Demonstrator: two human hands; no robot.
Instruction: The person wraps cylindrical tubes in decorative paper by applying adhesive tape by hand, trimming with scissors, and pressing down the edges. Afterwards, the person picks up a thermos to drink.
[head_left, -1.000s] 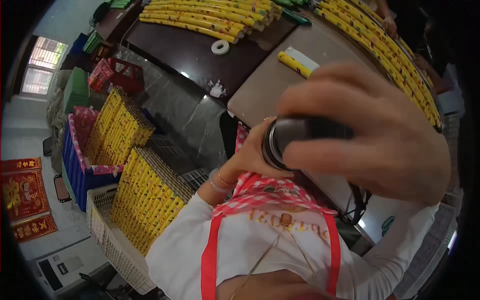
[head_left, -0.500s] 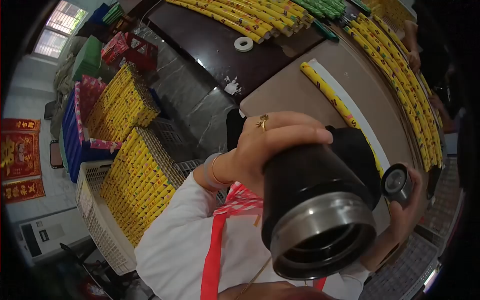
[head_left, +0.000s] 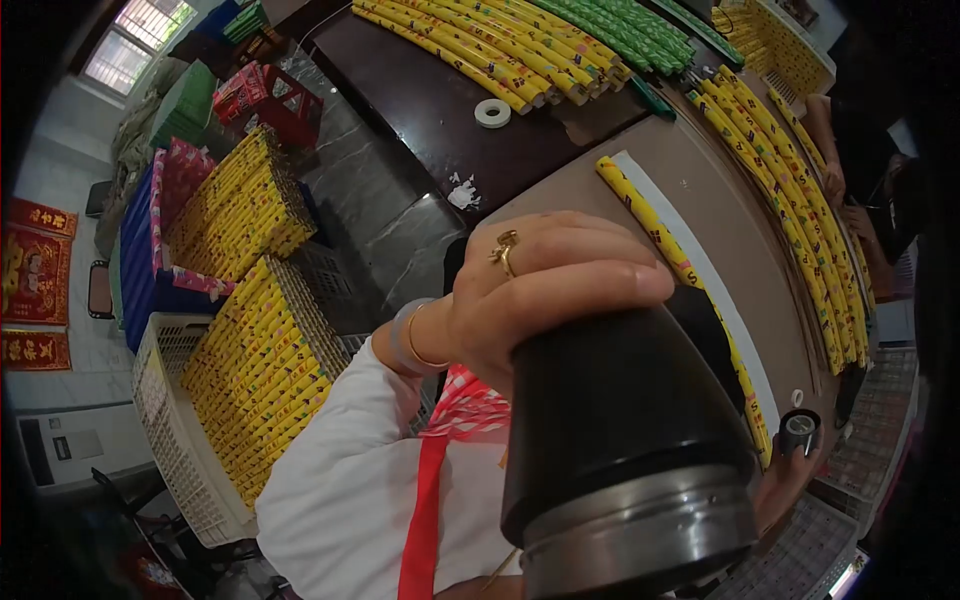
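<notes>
My left hand (head_left: 560, 285), with a gold ring and bracelets, is wrapped round a large black flask (head_left: 625, 440) with a silver metal neck, tilted with its neck downward, close to the camera. At the lower right my right hand (head_left: 788, 480), partly hidden by the flask, holds a small black and silver cap (head_left: 799, 430) over the table's edge. Between the hands, a yellow patterned roll (head_left: 675, 250) lies along a white strip (head_left: 735, 310) on the brown table board (head_left: 560, 185).
Yellow tubes (head_left: 490, 45) and green tubes (head_left: 620, 30) lie at the back, with a white tape roll (head_left: 492, 113). More yellow tubes (head_left: 800, 200) lie right, near a co-worker's hands (head_left: 832, 180). A white crate (head_left: 190, 440) of yellow tubes stands at the left.
The black flask is lower, its open mouth turned out of view. My right hand has moved down with the cap, after uncapping the flask a second ago. The view has shifted slightly.
</notes>
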